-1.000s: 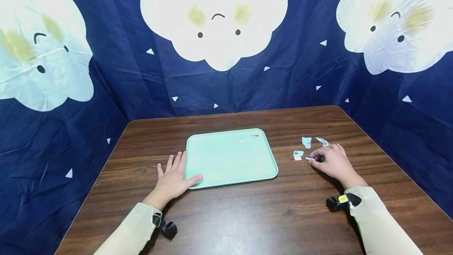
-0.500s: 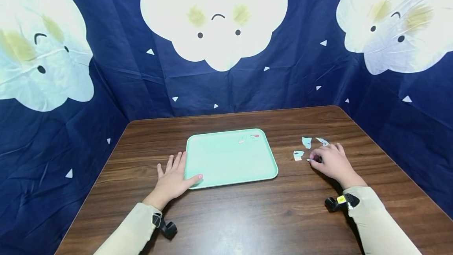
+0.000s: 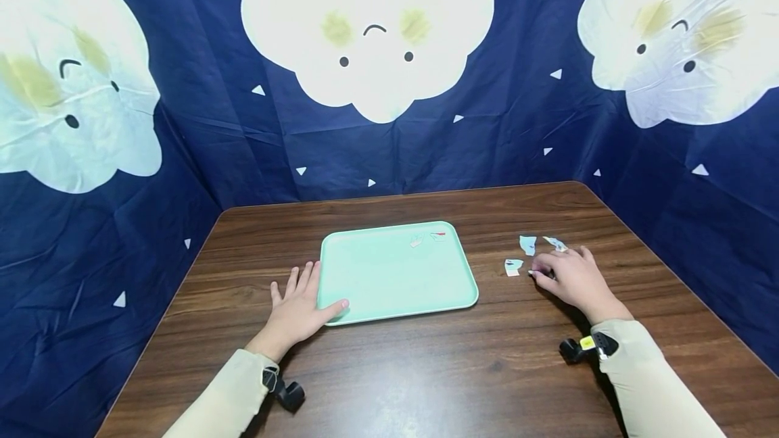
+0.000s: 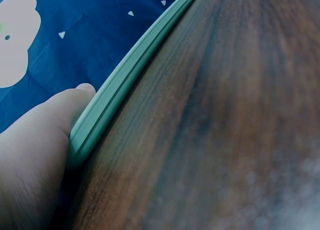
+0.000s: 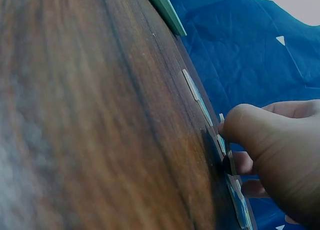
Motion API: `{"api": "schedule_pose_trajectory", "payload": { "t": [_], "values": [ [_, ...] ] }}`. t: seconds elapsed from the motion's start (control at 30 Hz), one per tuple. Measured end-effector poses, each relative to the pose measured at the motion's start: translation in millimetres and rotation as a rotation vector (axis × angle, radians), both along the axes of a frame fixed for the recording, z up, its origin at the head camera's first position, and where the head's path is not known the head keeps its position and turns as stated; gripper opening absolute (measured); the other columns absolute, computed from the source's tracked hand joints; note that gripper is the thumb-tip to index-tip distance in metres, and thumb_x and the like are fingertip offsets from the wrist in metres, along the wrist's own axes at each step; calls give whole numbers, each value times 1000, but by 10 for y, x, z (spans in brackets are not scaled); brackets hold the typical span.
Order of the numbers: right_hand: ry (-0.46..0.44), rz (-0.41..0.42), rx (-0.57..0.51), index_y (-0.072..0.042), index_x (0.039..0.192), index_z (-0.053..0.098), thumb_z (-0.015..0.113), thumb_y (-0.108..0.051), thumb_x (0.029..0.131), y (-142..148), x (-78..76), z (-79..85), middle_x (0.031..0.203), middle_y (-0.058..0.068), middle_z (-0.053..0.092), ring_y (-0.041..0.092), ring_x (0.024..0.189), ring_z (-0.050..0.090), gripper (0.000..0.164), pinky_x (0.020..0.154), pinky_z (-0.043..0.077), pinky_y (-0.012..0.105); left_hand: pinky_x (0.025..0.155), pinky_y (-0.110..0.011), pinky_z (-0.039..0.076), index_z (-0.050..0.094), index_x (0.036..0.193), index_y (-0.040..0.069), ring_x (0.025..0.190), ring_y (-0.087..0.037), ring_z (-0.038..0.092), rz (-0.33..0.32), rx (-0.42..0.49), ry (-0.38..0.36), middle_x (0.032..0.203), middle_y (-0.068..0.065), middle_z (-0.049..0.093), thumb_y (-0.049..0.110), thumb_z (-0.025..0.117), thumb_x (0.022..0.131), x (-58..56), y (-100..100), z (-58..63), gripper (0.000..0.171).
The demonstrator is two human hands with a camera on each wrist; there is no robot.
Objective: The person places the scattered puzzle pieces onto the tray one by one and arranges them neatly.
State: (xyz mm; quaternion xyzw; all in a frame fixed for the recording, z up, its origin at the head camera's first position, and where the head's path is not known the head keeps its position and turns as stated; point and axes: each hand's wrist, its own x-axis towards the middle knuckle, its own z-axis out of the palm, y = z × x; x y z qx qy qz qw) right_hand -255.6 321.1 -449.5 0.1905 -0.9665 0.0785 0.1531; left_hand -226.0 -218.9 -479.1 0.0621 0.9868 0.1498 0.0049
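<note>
My left hand [image 3: 298,306] lies with fingers spread at the left side of the mint-green tray [image 3: 395,276]. Its thumb reaches over the front left rim, which the left wrist view shows close up. On the right side of the table, my right hand [image 3: 575,279] pinches a small flat cardboard piece [image 5: 230,162] between thumb and fingers, mostly hidden by them. Around it lie three similar irregular pieces with light blue print: one piece [image 3: 513,266] to the left, another piece [image 3: 527,244] behind that, and a piece [image 3: 556,243] beyond the fingers.
Inside the tray's far right corner are a pale piece [image 3: 416,240] and a piece with a red mark [image 3: 438,236]. The brown wooden table [image 3: 389,377] ends at a dark blue curtain [image 3: 402,154] with white clouds. Each wrist carries a black camera.
The pinched piece has turned in my right fingers, so less of it shows in the head view. My right hand has shifted very slightly left. The left hand and tray have stayed put.
</note>
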Motion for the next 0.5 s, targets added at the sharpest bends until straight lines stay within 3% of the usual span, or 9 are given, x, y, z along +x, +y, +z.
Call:
{"api": "schedule_pose_trajectory", "payload": {
  "t": [0.3, 0.5],
  "values": [
    [-2, 25, -40, -18, 94, 74, 73, -21, 90, -29, -28, -7, 93, 1, 74, 40, 99, 65, 5, 98, 28, 75, 109, -77, -8, 9, 163, 5, 153, -45, 2, 0, -1, 8, 168, -20, 10, 91, 37, 83, 11, -8, 5, 121],
    [17, 38, -31, -19, 97, 73, 73, -22, 91, -74, -68, 22, 90, -2, 74, 42, 100, 65, 6, 102, 22, 79, 109, -77, -9, 9, 163, 6, 153, -44, 2, -4, 1, 15, 168, -19, 10, 91, 37, 83, 7, -7, -8, 120]
  ]
}}
